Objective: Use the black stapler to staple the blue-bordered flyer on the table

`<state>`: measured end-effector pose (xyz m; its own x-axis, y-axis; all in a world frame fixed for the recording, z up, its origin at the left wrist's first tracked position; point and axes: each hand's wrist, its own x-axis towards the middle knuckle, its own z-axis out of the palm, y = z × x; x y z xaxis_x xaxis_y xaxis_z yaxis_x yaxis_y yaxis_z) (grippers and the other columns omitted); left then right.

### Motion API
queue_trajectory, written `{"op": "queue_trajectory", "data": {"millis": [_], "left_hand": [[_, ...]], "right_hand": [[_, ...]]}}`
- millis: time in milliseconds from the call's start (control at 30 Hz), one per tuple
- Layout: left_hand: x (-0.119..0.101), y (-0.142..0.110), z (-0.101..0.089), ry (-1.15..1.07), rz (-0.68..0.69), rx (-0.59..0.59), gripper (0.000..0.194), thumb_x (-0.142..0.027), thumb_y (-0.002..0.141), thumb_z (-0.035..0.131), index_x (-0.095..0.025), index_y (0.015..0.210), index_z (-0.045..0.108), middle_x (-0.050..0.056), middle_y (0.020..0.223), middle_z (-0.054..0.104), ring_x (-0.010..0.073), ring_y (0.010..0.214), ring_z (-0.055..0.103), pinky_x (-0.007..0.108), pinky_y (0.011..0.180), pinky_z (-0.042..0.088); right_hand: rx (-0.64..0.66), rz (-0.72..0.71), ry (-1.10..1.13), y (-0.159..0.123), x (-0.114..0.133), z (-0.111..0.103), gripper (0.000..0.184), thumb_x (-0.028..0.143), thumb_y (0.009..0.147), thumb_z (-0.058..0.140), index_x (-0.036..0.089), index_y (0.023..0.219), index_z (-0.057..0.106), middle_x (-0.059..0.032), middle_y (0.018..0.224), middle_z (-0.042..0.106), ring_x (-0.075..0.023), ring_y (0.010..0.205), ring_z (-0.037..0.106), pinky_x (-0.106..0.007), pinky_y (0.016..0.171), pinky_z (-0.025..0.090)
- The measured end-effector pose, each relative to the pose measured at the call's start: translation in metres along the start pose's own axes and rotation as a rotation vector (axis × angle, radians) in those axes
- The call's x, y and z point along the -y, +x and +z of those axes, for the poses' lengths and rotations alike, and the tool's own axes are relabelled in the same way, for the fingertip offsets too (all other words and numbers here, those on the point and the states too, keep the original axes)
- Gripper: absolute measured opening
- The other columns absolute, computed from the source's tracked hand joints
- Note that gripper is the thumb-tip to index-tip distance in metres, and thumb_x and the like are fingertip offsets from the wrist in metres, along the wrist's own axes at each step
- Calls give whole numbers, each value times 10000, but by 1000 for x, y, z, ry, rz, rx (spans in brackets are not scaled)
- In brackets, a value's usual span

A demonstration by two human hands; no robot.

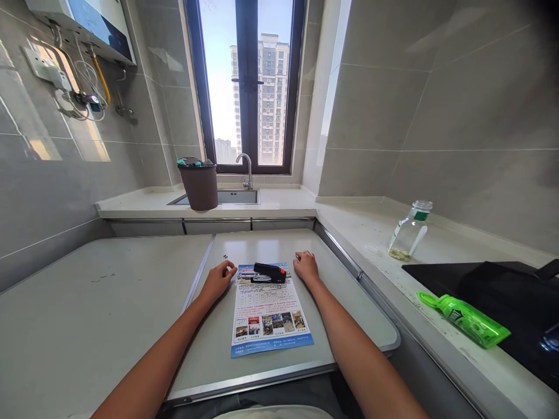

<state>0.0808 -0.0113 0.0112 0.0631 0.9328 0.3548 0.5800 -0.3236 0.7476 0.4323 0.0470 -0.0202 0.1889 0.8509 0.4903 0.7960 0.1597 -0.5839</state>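
A printed flyer (273, 302) with blue bands and small photos lies flat on the white folding table. Across its top part rests a black stapler (269, 273) with an orange-red spot at its right end. My left hand (219, 279) rests on the table at the flyer's left edge, its fingers loosely bent and apart, holding nothing. On the other side, my right hand (307, 267) rests just right of the flyer, fingers loosely bent. A tiny dark thing shows by its fingertips, too small to make out. Neither hand touches the stapler.
A brown bin (198, 186) stands at the sink (238, 196) below the window. On the right counter are a clear glass bottle (407, 233), a green squeeze bottle (474, 320) and a black bag (502, 297). Small dark marks (225, 256) dot the table beyond my left hand.
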Motion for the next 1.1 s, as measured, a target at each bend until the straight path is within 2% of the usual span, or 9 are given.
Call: {"op": "queue_trajectory", "data": {"millis": [67,167,300,433,533,667,800,967,1100], "left_hand": [[2,1,-1,2,-3,-16,242,-464,879,637,-223,888,665,-50,549,539,167,553,490,259,614,325],[6,3,-7,169,-5,-33,236,-444,938,561,-225,931,648,-23,616,588,186,600,540,275,638,359],[19,11,-18,617,10,-70,216,-361,924,563,-191,992,678,111,969,687,291,962,625,352,828,448],[32,17,-22,737,-37,-37,359,-400,938,546,-160,1174,669,170,1212,657,338,1164,587,416,969,464],[34,18,-17,734,-44,26,491,-431,954,525,-131,1331,621,187,1423,584,336,1308,532,444,1085,427],[30,16,-8,764,-15,186,575,-395,1016,401,-178,1547,449,131,1674,337,328,1516,336,546,1208,287],[29,13,-3,799,-33,275,569,-367,1050,297,-227,1594,383,94,1715,225,333,1562,253,623,1216,223],[27,19,-3,872,-19,212,604,-388,1027,360,-157,1585,392,205,1715,128,366,1470,411,581,1168,312],[19,37,-5,906,-56,182,622,-362,1002,421,-139,1581,378,219,1697,216,394,1443,412,585,1094,386]], "right_hand": [[-7,12,2,0,0,0,334,102,750,631,176,1045,770,-143,1016,717,-286,997,626,-374,920,468],[6,64,6,1,2,-2,320,62,757,574,173,999,752,-120,951,723,-253,935,641,-331,864,470],[93,132,22,2,6,-6,237,74,796,558,197,897,735,-57,868,744,-194,830,671,-262,765,464],[146,170,24,2,9,-9,331,70,817,552,214,1064,720,-45,1035,770,-181,974,695,-240,833,473],[180,180,6,2,11,-12,387,71,812,560,225,1135,708,-54,1171,753,-201,1093,678,-254,896,469],[224,181,-32,1,13,-14,378,70,787,573,233,1093,723,-54,1158,757,-234,1076,682,-284,888,465],[237,178,-63,-1,17,-15,355,93,805,572,234,1096,718,-58,1139,759,-234,1050,684,-287,874,454],[242,165,-82,-1,18,-17,333,113,832,569,236,1106,712,-58,1169,753,-229,1077,676,-285,882,446],[248,163,-92,-2,18,-18,323,122,844,564,231,1111,711,-61,1167,754,-235,1077,678,-290,886,445]]}}
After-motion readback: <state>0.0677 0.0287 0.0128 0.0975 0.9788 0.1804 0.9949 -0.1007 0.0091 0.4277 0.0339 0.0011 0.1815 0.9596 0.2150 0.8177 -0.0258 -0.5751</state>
